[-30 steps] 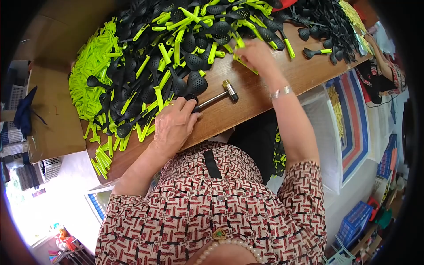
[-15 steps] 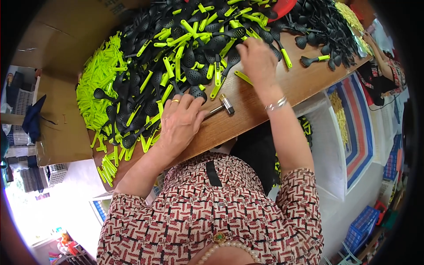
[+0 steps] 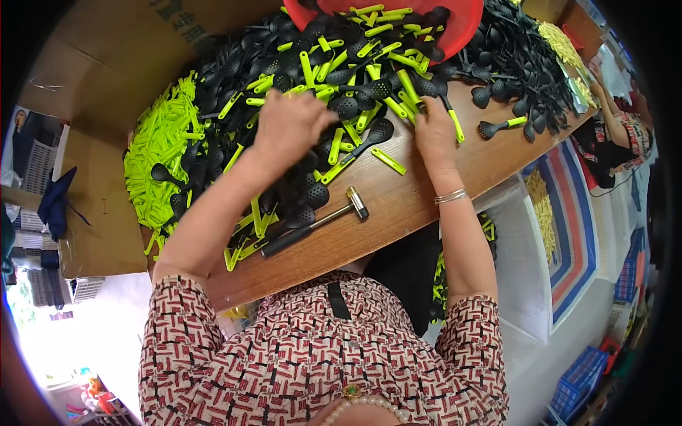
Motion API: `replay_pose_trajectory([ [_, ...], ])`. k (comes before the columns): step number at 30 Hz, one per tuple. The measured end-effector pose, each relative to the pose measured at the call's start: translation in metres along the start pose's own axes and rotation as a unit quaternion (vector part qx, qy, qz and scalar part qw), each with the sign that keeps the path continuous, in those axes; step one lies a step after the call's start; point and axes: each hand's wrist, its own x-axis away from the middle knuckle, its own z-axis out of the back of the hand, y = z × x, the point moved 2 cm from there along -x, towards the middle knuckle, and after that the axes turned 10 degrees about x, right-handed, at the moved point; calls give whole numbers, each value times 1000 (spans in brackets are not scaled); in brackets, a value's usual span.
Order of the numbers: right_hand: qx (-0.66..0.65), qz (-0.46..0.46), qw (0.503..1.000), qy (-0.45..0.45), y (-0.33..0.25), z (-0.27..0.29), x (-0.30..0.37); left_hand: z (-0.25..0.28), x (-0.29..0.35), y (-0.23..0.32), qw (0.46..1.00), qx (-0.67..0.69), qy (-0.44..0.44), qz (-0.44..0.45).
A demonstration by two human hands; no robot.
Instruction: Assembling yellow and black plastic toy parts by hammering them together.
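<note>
My left hand (image 3: 293, 129) hangs over a heap of black slotted spoons with lime-green handles (image 3: 346, 106); motion smears its fingers, so whatever they hold is hidden. At the heap's right edge my right hand (image 3: 435, 138) has its fingers curled in beside a green handle (image 3: 409, 86) and a green-handled spoon (image 3: 446, 99). What sits between those fingers is not clear. A hammer (image 3: 312, 228) with a dark grip and a brass-and-black head lies on the wooden table (image 3: 398, 206). Near it rest a slotted spoon (image 3: 380, 132) and a loose green handle piece (image 3: 388, 162).
Loose green handles (image 3: 158, 160) pile up against a cardboard box (image 3: 106, 177) at left. A red basin (image 3: 465, 32) holds utensils at the back. Black spoon heads (image 3: 529, 71) cover the far right. Beyond the table edge stands a striped sack (image 3: 568, 234); another person's arm (image 3: 612, 106) shows there.
My left hand has lifted from beside the hammer toward the heap, uncovering the hammer's grip. My right hand has drawn nearer. Green handles at the table's front-left corner no longer show.
</note>
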Motion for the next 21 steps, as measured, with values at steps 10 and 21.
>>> replay_pose_trajectory([
  [10,-606,-345,707,-116,-9,34,23,-87,-132,-46,990,-21,-113,84],
  [21,-629,-339,672,-196,0,91,105,-46,-65,20,963,159,-58,-208],
])
